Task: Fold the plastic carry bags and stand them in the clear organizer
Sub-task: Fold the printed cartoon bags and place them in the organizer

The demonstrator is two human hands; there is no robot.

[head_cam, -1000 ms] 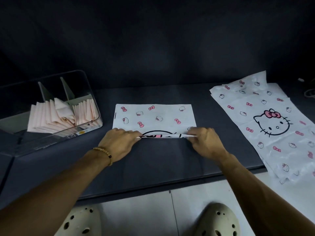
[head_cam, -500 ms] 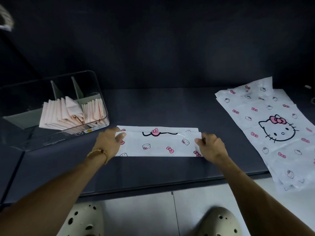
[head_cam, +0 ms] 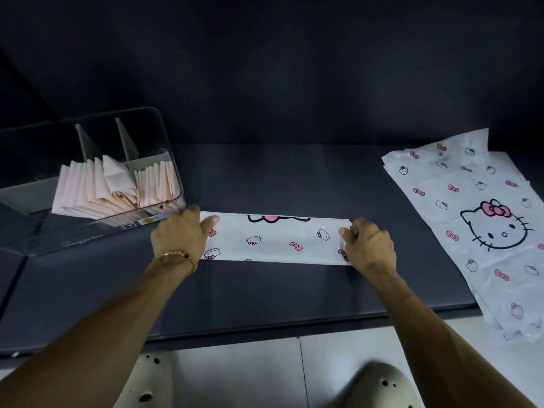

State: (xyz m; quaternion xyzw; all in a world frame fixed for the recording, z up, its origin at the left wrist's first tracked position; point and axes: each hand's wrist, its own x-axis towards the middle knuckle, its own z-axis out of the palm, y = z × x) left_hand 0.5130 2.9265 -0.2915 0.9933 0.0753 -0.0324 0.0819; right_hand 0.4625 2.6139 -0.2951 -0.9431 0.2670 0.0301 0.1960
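While both hands press down on it, the folded bag point(head_cam: 276, 241) lies as a long flat strip on the dark worktop point(head_cam: 265, 293), printed with small cat faces and pink bows, with part of a larger pink bow showing at its far edge. The left hand point(head_cam: 179, 234) covers the strip's left end, thumb stretched out across the plastic and fingers laid loosely over the end, not clenched; a beaded bracelet point(head_cam: 176, 259) circles that wrist. The right hand point(head_cam: 368, 244) sits on the strip's right end with its fingers bent over the edge, though whether they actually pinch the plastic or only press on it cannot be told.

Just beyond the strip's left end stands the clear organizer point(head_cam: 164, 134), its near corner close to the left hand. Grey dividers stand inside it, and folded pale pink bags point(head_cam: 100, 187) stand in a row along its near side. Well to the right of the strip, a pile of unfolded bags point(head_cam: 471, 207) lies spread flat, its near end hanging over the worktop's front edge. Below that edge, two pale perforated shoes point(head_cam: 379, 387) rest on the light floor.
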